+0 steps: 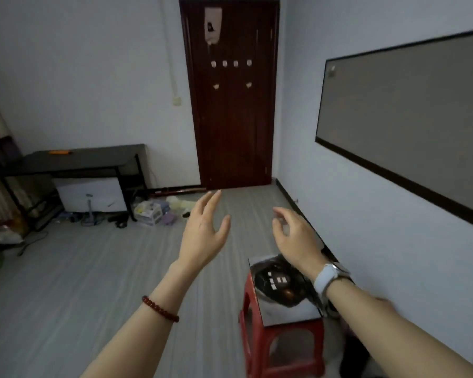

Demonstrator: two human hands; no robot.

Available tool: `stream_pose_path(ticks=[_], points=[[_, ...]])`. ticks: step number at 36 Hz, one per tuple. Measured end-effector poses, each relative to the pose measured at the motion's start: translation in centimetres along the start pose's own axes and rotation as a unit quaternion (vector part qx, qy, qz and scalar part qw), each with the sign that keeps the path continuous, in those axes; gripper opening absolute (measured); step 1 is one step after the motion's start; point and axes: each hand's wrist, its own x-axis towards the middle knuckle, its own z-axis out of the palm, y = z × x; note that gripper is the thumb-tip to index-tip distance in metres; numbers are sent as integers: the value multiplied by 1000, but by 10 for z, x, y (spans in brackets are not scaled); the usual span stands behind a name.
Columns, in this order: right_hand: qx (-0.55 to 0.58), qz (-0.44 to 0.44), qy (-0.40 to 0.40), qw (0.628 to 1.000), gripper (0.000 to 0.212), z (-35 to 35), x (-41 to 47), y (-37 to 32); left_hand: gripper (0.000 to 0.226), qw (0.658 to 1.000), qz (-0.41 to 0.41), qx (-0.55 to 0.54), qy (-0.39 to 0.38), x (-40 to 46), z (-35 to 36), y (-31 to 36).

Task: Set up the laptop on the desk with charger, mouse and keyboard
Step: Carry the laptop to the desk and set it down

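- Far left: black desk (79,156) against the wall, an orange thing (59,152) near its back edge, too blurred to name.
- Left hand (205,230) raised, fingers spread, holding nothing.
- Right hand (295,236) raised, fingers loosely curled, empty; white watch (329,276) on wrist.
- Below it: laptop (284,296) on red stool (281,347), dark tangled item on top, partly hidden by the wrist.

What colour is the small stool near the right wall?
The stool is red; the head view, the only one, shows it below the right hand.

Pale walls, dark door (231,99), grey striped floor (93,268) (wall board (410,115) at right).
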Motion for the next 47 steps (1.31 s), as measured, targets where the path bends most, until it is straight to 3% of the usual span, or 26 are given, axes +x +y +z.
stream_pose_path(ticks=[8,18,26,31,34,39,44,47], points=[[5,184,-35,982,25,101,-16,116,45,986,-105,-54,-114,-6,119,-111],[2,449,2,894,24,203,17,206,38,938,-157,-53,-303,53,228,-242],[-35,562,-2,827,29,226,22,247,40,872,-67,8,-485,98,326,-270],[-27,615,87,783,30,247,22,283,50,836,7,83,-543,113,381,-281],[-30,647,33,761,39,266,14,311,56,810,49,127,-570,117,420,-291],[-7,722,52,690,49,295,5,342,61,769,83,156,-614,124,479,-314],[33,785,155,599,82,323,4,377,81,734,141,176,-640,136,554,-341],[49,797,188,572,97,341,4,407,97,724,158,183,-646,139,607,-359]])
